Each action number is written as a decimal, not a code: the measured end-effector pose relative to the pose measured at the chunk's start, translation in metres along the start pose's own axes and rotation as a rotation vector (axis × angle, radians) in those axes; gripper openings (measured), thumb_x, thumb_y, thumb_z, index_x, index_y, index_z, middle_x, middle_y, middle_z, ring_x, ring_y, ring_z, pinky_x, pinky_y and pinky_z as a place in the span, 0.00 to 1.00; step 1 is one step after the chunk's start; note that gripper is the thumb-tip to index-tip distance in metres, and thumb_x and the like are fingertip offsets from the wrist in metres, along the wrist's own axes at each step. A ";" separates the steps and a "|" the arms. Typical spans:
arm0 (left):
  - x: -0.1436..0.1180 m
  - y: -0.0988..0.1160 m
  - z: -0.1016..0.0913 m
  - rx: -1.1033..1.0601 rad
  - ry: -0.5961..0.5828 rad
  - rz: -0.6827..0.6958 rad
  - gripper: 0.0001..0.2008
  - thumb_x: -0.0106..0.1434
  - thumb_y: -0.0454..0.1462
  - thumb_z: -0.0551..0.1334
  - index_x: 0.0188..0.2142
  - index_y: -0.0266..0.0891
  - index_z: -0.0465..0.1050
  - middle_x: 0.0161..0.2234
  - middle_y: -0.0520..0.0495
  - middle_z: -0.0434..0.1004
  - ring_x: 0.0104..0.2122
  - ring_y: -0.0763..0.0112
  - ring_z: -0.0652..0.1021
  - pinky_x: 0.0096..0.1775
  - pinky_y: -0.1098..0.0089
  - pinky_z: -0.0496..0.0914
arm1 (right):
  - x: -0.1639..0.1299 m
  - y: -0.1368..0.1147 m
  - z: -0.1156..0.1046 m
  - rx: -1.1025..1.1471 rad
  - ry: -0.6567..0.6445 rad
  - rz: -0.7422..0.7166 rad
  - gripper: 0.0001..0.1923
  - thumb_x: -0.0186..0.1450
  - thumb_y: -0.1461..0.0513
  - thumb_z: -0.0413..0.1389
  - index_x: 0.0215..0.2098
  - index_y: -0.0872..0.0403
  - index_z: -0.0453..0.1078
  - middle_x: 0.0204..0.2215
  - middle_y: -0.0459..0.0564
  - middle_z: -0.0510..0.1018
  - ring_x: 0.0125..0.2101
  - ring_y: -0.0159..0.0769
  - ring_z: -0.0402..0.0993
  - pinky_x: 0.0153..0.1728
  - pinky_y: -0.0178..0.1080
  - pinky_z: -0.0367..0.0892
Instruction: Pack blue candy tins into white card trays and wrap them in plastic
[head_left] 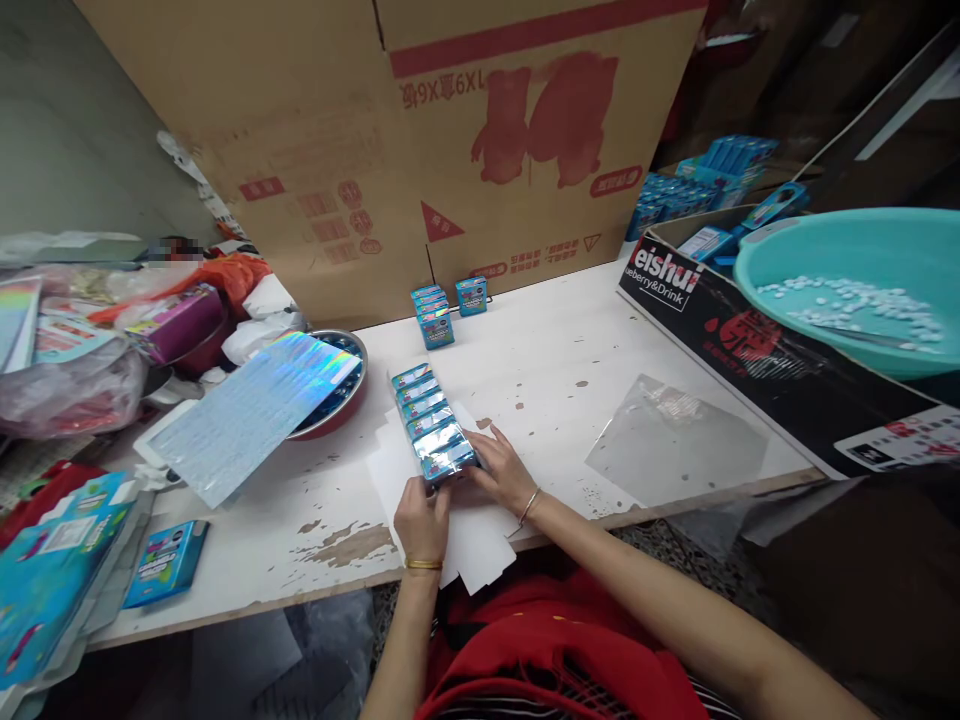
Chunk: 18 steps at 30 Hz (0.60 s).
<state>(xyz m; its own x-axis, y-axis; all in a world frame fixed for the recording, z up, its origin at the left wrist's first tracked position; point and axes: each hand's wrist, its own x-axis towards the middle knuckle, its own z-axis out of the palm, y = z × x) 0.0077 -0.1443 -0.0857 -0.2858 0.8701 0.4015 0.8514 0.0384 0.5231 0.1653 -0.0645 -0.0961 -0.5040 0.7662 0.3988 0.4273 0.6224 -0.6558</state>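
Observation:
A row of several small blue candy boxes (426, 412), glossy on top as if under clear film, lies at the middle of the table. Beneath it is a flat white cardboard blank (480, 550) with cut flaps. My left hand (421, 520) has its fingers curled in against the near end of the row. Around the near right corner my right hand (508, 474) grips the same row, its thumb near the end and its fingers along the side. Some of the fingertips are hidden.
Small blue boxes (435, 325) stand near a large brown carton (300, 180). Left are a metal bowl (363, 385), a shiny printed sheet (247, 420) and a blue box (166, 565). Right are a clear plastic sheet (667, 440), a black carton (720, 345) and a turquoise basin (847, 245) holding white pieces.

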 end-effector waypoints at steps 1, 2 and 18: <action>0.001 0.000 0.001 0.009 0.011 0.018 0.14 0.63 0.47 0.59 0.29 0.39 0.67 0.26 0.49 0.71 0.26 0.69 0.73 0.30 0.70 0.64 | 0.002 0.000 -0.001 0.028 0.011 0.002 0.22 0.67 0.58 0.50 0.58 0.55 0.60 0.54 0.57 0.72 0.55 0.42 0.67 0.63 0.55 0.48; 0.002 0.001 0.003 0.023 0.023 0.032 0.15 0.63 0.47 0.59 0.27 0.40 0.66 0.24 0.50 0.71 0.25 0.69 0.72 0.29 0.70 0.63 | 0.003 0.001 -0.003 0.045 0.025 0.009 0.20 0.67 0.59 0.51 0.56 0.54 0.62 0.52 0.55 0.73 0.53 0.41 0.68 0.63 0.55 0.48; 0.025 0.031 0.017 -0.073 -0.093 0.192 0.18 0.60 0.49 0.62 0.23 0.40 0.65 0.18 0.53 0.66 0.20 0.71 0.68 0.29 0.69 0.66 | 0.015 0.034 -0.048 0.137 0.075 0.137 0.18 0.63 0.52 0.56 0.47 0.53 0.67 0.47 0.56 0.75 0.49 0.44 0.70 0.60 0.58 0.51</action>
<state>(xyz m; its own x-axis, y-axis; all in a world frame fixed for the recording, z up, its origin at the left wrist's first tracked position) 0.0341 -0.1130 -0.0719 -0.0772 0.8998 0.4293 0.8510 -0.1649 0.4985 0.2084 -0.0239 -0.0819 -0.3883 0.8554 0.3429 0.3793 0.4875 -0.7864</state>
